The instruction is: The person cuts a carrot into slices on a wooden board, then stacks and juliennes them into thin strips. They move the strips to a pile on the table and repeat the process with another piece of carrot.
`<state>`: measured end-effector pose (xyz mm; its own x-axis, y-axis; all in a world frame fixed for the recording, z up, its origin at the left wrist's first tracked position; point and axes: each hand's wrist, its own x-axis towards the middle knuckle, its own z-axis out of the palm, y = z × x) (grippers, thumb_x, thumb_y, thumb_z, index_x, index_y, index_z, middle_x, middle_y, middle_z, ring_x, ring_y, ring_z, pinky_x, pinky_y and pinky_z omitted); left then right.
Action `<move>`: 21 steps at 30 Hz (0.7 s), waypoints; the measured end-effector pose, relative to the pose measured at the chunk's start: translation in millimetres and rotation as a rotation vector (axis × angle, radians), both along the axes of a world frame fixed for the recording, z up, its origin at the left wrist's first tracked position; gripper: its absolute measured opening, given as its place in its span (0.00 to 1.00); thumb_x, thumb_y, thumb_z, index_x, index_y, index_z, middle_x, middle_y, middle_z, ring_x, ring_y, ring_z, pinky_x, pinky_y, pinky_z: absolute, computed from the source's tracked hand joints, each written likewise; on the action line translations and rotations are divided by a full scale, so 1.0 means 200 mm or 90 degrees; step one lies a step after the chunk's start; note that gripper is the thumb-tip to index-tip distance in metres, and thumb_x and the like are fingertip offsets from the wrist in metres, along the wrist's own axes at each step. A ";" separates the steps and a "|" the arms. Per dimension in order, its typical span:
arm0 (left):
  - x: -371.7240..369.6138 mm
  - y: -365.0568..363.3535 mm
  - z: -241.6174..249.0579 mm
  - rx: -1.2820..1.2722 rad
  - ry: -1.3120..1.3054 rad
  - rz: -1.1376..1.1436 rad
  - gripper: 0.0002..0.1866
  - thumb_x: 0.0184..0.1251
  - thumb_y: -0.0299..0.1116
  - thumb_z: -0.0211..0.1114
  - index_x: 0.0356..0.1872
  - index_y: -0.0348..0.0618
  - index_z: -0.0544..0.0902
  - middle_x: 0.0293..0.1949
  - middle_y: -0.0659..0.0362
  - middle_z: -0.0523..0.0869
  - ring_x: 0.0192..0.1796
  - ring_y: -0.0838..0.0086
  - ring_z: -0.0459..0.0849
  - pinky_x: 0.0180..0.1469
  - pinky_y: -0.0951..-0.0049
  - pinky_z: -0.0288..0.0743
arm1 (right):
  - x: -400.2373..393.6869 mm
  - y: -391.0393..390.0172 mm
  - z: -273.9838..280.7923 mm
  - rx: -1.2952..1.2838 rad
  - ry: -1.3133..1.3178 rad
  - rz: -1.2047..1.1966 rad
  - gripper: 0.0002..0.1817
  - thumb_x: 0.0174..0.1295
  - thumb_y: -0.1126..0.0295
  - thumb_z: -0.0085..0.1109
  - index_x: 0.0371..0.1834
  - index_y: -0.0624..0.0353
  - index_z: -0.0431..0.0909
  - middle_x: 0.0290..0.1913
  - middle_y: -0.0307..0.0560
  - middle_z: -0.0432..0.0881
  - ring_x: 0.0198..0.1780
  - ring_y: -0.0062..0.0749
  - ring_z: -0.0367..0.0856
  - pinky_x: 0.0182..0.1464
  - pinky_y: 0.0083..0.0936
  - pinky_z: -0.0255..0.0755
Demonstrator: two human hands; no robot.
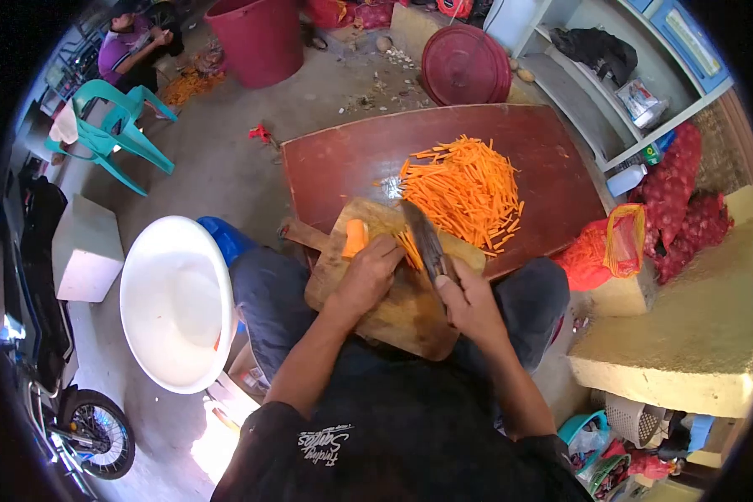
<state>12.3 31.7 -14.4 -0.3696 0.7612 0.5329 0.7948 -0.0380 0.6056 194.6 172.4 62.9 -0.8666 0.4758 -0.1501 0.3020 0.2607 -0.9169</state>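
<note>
My right hand (470,308) is wrapped round the handle of a broad, dark-bladed knife (425,234), whose blade lies over the wooden cutting board (393,314). Close to the blade's left side, my left hand (373,272) has its fingers curled down on carrot slices (409,249), partly cut into strips. A thick carrot piece (356,238) rests on the board just beyond the left hand. Past the board, a large heap of carrot sticks (464,188) is spread on the reddish-brown table (343,155). My left fingertips are partly hidden.
To the left stands a white tub (171,293), with a teal chair (113,125) farther off. A yellow ledge (669,335) and red mesh bags of onions (673,201) are on the right. Another person (138,46) sits at the far left near a maroon bin (257,42).
</note>
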 end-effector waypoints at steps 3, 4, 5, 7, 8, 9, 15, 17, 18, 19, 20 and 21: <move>-0.01 0.00 -0.02 0.039 -0.020 0.042 0.18 0.53 0.11 0.68 0.48 0.30 0.88 0.45 0.46 0.86 0.53 0.46 0.87 0.58 0.53 0.84 | 0.04 0.04 0.06 -0.056 0.006 -0.010 0.15 0.82 0.67 0.61 0.62 0.65 0.81 0.38 0.50 0.80 0.42 0.32 0.79 0.50 0.35 0.78; -0.02 0.01 -0.02 0.057 -0.024 0.059 0.19 0.54 0.11 0.68 0.49 0.31 0.89 0.46 0.46 0.87 0.53 0.45 0.88 0.58 0.53 0.84 | 0.06 0.06 0.06 -0.066 0.025 -0.008 0.15 0.82 0.67 0.61 0.62 0.65 0.81 0.37 0.50 0.80 0.41 0.32 0.79 0.50 0.35 0.79; -0.04 0.02 -0.02 0.079 -0.017 0.081 0.19 0.55 0.11 0.68 0.50 0.31 0.89 0.46 0.46 0.88 0.53 0.46 0.88 0.58 0.53 0.84 | 0.09 0.07 0.06 -0.056 0.012 0.001 0.15 0.82 0.67 0.61 0.63 0.65 0.81 0.38 0.52 0.81 0.41 0.33 0.81 0.51 0.36 0.79; -0.08 0.00 0.00 0.118 -0.009 0.131 0.19 0.56 0.10 0.69 0.51 0.32 0.90 0.47 0.46 0.89 0.54 0.46 0.88 0.58 0.53 0.84 | 0.18 0.05 0.04 -0.045 -0.024 0.030 0.16 0.82 0.66 0.61 0.64 0.65 0.82 0.38 0.57 0.83 0.42 0.36 0.84 0.51 0.37 0.81; -0.10 -0.01 0.02 0.105 0.000 0.149 0.19 0.56 0.11 0.71 0.50 0.32 0.90 0.48 0.46 0.90 0.53 0.47 0.89 0.58 0.53 0.84 | 0.22 0.04 0.03 -0.043 -0.045 0.048 0.16 0.82 0.66 0.62 0.64 0.65 0.82 0.39 0.59 0.84 0.42 0.38 0.86 0.51 0.38 0.81; -0.12 -0.03 0.04 0.092 0.009 0.164 0.18 0.57 0.12 0.72 0.50 0.32 0.91 0.49 0.47 0.90 0.53 0.47 0.89 0.57 0.52 0.84 | 0.24 0.02 0.04 -0.046 -0.069 0.070 0.17 0.82 0.66 0.62 0.65 0.65 0.82 0.40 0.62 0.86 0.42 0.42 0.88 0.52 0.40 0.82; -0.21 -0.06 0.04 0.024 0.050 0.202 0.16 0.58 0.22 0.81 0.49 0.37 0.93 0.49 0.51 0.92 0.54 0.54 0.89 0.59 0.56 0.77 | 0.22 0.05 0.09 0.071 -0.104 0.137 0.18 0.81 0.62 0.62 0.65 0.63 0.82 0.45 0.73 0.87 0.48 0.67 0.91 0.53 0.49 0.83; -0.21 -0.08 0.04 -0.009 0.026 0.183 0.18 0.57 0.27 0.84 0.49 0.39 0.93 0.51 0.53 0.92 0.57 0.56 0.88 0.62 0.57 0.74 | 0.19 0.14 0.09 0.164 -0.125 0.150 0.18 0.81 0.61 0.62 0.62 0.63 0.82 0.46 0.75 0.87 0.50 0.71 0.90 0.52 0.53 0.82; -0.21 -0.09 0.04 -0.028 0.011 0.169 0.20 0.55 0.29 0.86 0.50 0.39 0.94 0.52 0.53 0.92 0.59 0.56 0.87 0.64 0.56 0.73 | 0.15 0.18 0.07 0.193 -0.108 0.138 0.17 0.81 0.61 0.62 0.62 0.63 0.82 0.46 0.75 0.87 0.50 0.72 0.89 0.52 0.54 0.82; -0.21 -0.09 0.03 -0.046 -0.004 0.155 0.22 0.53 0.32 0.88 0.51 0.40 0.94 0.54 0.53 0.92 0.61 0.57 0.87 0.66 0.55 0.71 | 0.10 0.24 0.04 0.221 -0.092 0.125 0.17 0.81 0.60 0.62 0.61 0.63 0.81 0.46 0.75 0.87 0.51 0.73 0.89 0.51 0.56 0.82; -0.20 -0.10 0.03 -0.067 0.004 0.145 0.25 0.52 0.34 0.89 0.52 0.41 0.94 0.56 0.53 0.91 0.63 0.56 0.86 0.68 0.54 0.70 | 0.06 0.28 0.03 0.251 -0.076 0.111 0.17 0.80 0.60 0.62 0.60 0.63 0.81 0.46 0.75 0.87 0.51 0.75 0.88 0.51 0.57 0.81; -0.20 -0.10 0.04 -0.087 0.012 0.137 0.27 0.50 0.37 0.90 0.54 0.43 0.95 0.58 0.53 0.91 0.65 0.56 0.85 0.69 0.52 0.68 | 0.02 0.33 0.04 0.257 -0.091 0.089 0.17 0.80 0.60 0.62 0.60 0.63 0.82 0.46 0.75 0.88 0.51 0.74 0.88 0.51 0.57 0.81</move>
<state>-28.1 10.9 -7.3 -0.5210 0.7317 0.4395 0.7876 0.2136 0.5780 197.8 237.6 70.3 -0.9111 0.4001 -0.0994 0.3542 0.6363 -0.6853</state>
